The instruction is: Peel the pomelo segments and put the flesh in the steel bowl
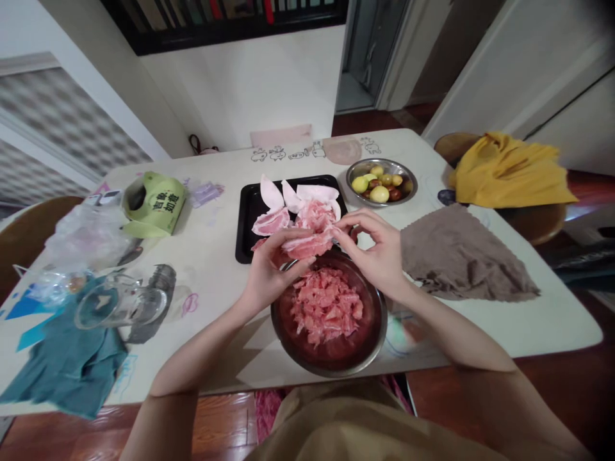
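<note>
My left hand [273, 266] is closed around a pink pomelo segment [310, 246], above the far rim of a steel bowl [379, 326]. With thumb and fingertips together, my right hand [377, 246] pinches the right end of that same segment. Loose pink pomelo pulp [329, 304] is heaped inside the bowl. Behind my hands lies a black tray [247, 198] bearing pieces of pale pomelo peel [271, 193], a separate segment [271, 222] and a larger chunk of pomelo [317, 214]. My fingers partly hide the tray's near side.
A steel bowl of small fruits [379, 186] stands at the back right, near a grey-brown cloth [466, 256]. Leftward are a glass pitcher [120, 301], a teal cloth [72, 358], a green paper box [156, 202] and a clear plastic bag [86, 234]. Yellow fabric [509, 169] covers a chair.
</note>
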Demonstrator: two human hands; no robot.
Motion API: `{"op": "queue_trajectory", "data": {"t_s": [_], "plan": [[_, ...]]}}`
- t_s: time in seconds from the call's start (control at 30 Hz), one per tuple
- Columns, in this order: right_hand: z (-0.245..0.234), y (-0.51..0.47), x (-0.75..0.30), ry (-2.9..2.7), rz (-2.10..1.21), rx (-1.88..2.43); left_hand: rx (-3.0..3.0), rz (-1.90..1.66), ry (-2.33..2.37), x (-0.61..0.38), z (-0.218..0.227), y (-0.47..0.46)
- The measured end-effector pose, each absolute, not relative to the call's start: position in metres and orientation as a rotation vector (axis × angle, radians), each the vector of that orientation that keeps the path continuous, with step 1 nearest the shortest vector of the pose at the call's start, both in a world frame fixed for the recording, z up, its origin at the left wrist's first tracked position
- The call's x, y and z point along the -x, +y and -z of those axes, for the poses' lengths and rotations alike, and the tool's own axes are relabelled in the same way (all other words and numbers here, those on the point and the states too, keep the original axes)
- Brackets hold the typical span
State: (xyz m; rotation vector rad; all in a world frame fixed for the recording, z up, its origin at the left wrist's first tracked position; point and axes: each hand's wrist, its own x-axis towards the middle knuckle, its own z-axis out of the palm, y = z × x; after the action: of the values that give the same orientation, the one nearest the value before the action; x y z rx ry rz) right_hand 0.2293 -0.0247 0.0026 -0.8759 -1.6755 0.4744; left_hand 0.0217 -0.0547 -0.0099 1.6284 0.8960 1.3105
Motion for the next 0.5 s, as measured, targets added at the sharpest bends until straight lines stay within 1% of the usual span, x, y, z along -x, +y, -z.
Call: {"op": "queue_trajectory", "data": {"t_s": [0.07,0.2,0.27,0.37,0.5], "plan": [[-0.004,-0.025,-0.23,-1.737,-0.419,0.851,-1.631,-1.316,0.913,-0.021,0.008,-0.056],[-0.004,-0.03,-0.23,-1.844,-0.043,0.725,-1.627,-1.333,0.946,-0.021,0.006,-0.057],[-0.003,-0.033,-0.229,-1.873,0.076,0.694,-1.622,-1.333,0.946,-0.022,0.005,-0.057],[0.0,-0.036,-0.227,-1.933,0.091,0.714,-1.635,-1.333,0.952,-0.025,0.005,-0.059],[0.001,-0.036,-0.227,-1.937,0.02,0.802,-1.66,-1.357,0.951,-0.027,0.005,-0.062]]}}
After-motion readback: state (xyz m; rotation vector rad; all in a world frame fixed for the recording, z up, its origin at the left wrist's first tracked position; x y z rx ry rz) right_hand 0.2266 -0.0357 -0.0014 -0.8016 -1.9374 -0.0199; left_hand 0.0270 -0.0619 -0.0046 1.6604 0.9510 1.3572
